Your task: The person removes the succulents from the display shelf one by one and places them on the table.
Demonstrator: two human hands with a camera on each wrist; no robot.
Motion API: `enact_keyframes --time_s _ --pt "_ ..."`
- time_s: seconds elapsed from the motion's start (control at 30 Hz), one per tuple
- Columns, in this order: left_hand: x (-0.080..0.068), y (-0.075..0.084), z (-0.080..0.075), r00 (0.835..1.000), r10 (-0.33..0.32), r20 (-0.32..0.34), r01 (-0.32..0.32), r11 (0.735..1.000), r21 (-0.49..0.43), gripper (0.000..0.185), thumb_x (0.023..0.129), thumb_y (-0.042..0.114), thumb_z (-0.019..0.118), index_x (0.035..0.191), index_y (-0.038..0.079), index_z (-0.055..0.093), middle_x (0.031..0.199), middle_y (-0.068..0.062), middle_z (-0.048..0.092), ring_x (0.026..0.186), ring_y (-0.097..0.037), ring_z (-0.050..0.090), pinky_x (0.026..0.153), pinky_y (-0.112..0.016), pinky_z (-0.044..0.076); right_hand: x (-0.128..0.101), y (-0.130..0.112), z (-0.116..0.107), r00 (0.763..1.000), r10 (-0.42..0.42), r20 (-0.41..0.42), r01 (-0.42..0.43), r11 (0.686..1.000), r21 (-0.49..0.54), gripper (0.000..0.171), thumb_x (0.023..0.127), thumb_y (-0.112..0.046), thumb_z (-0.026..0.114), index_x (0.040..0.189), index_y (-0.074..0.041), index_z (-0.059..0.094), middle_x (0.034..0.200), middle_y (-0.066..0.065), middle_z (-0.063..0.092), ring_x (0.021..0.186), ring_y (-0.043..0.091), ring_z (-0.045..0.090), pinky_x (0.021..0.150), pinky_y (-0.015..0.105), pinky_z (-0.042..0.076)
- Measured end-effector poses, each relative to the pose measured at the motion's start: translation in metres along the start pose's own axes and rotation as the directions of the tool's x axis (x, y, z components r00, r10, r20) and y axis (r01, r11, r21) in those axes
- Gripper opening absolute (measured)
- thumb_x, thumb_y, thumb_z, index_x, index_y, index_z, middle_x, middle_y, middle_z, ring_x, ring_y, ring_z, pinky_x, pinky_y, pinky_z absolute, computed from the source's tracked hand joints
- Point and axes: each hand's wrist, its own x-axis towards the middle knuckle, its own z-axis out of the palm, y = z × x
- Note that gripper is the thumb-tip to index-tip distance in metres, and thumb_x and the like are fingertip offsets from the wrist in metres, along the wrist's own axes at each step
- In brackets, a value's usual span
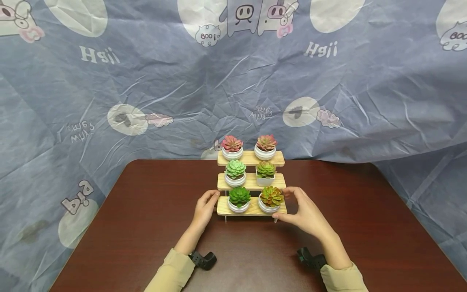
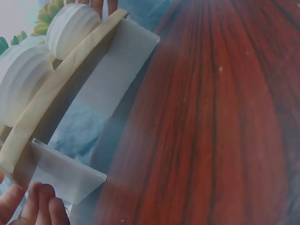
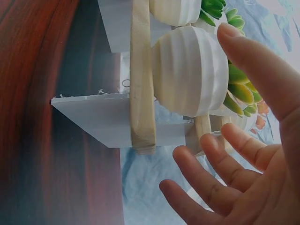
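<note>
A three-step plant stand (image 1: 251,182) with light wooden shelves and pale translucent legs stands on the table. Each shelf bears two white pots of succulents: pinkish ones on top, green in the middle, and a dark green succulent (image 1: 239,196) and a yellow-orange succulent (image 1: 271,196) at the bottom. My left hand (image 1: 205,209) is at the left end of the stand, fingertips right by the lowest shelf and its leg. Around the front right pot (image 3: 190,70) my right hand (image 3: 243,164) spreads its fingers, thumb near the leaves, nothing gripped.
The dark red-brown table (image 1: 153,202) stretches to both sides of the stand. Behind it hangs a wrinkled grey-blue cloth (image 1: 204,81) with cartoon prints, meeting the table's back edge. Black straps with cameras sit on both wrists.
</note>
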Motion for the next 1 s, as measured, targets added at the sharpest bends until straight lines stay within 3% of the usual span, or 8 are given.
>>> enact_keyframes --time_s 0.17,0.23,0.37,0.5,0.7,1.0 --pt "-0.006 0.014 0.001 0.999 0.025 0.025 -0.024 0.999 -0.033 0.028 0.098 0.012 0.05 0.108 -0.011 0.059 0.094 -0.014 0.062 0.079 -0.012 0.058 0.07 -0.037 0.053 0.001 0.003 0.002 1.0 -0.022 0.013 0.021 0.997 0.07 0.068 0.065 -0.032 0.087 0.116 -0.007 0.05 0.12 0.007 0.055 0.101 0.025 0.059 0.086 0.045 0.047" --pt "-0.006 0.012 0.001 0.999 0.029 0.027 -0.027 0.998 -0.052 0.027 0.097 0.013 0.051 0.107 -0.011 0.059 0.093 -0.013 0.061 0.079 -0.012 0.058 0.069 -0.037 0.053 0.002 0.005 0.004 1.0 -0.021 0.017 0.019 0.996 0.09 0.066 0.066 -0.03 0.087 0.117 -0.007 0.051 0.12 0.008 0.056 0.098 0.024 0.061 0.084 0.043 0.049" --pt "0.002 -0.008 0.001 0.999 0.017 0.028 -0.015 0.996 -0.088 0.027 0.097 0.015 0.053 0.105 -0.009 0.061 0.097 -0.011 0.062 0.079 -0.012 0.058 0.066 -0.033 0.053 0.002 0.009 0.007 1.0 -0.001 0.021 -0.002 0.994 0.111 0.065 0.067 -0.028 0.086 0.117 -0.005 0.051 0.118 0.011 0.057 0.097 0.026 0.061 0.083 0.044 0.049" --pt "0.003 -0.009 0.0 0.999 0.022 0.043 -0.016 0.992 -0.126 0.024 0.096 0.011 0.053 0.104 -0.009 0.062 0.098 -0.013 0.064 0.077 -0.018 0.059 0.063 -0.031 0.052 0.002 0.011 0.009 0.999 0.025 0.026 -0.028 0.991 0.133 0.065 0.069 -0.028 0.085 0.119 -0.006 0.051 0.116 0.012 0.058 0.098 0.028 0.06 0.084 0.046 0.048" --pt "-0.003 0.006 0.0 0.999 0.011 0.045 -0.006 0.993 -0.122 0.022 0.096 0.009 0.052 0.101 -0.01 0.064 0.093 -0.011 0.065 0.073 -0.021 0.058 0.061 -0.03 0.051 0.002 0.013 0.011 0.999 0.035 0.022 -0.039 0.984 0.175 0.065 0.07 -0.029 0.084 0.122 -0.01 0.052 0.115 0.011 0.06 0.099 0.028 0.06 0.084 0.046 0.048" --pt "-0.004 0.002 -0.003 0.999 0.014 0.036 -0.011 0.997 -0.079 0.022 0.095 0.011 0.055 0.1 -0.007 0.066 0.095 -0.01 0.065 0.073 -0.024 0.058 0.063 -0.034 0.051 0.002 0.014 0.016 0.997 0.075 0.013 -0.076 0.987 0.143 0.064 0.07 -0.03 0.084 0.122 -0.008 0.053 0.114 0.013 0.061 0.1 0.03 0.059 0.085 0.049 0.047"
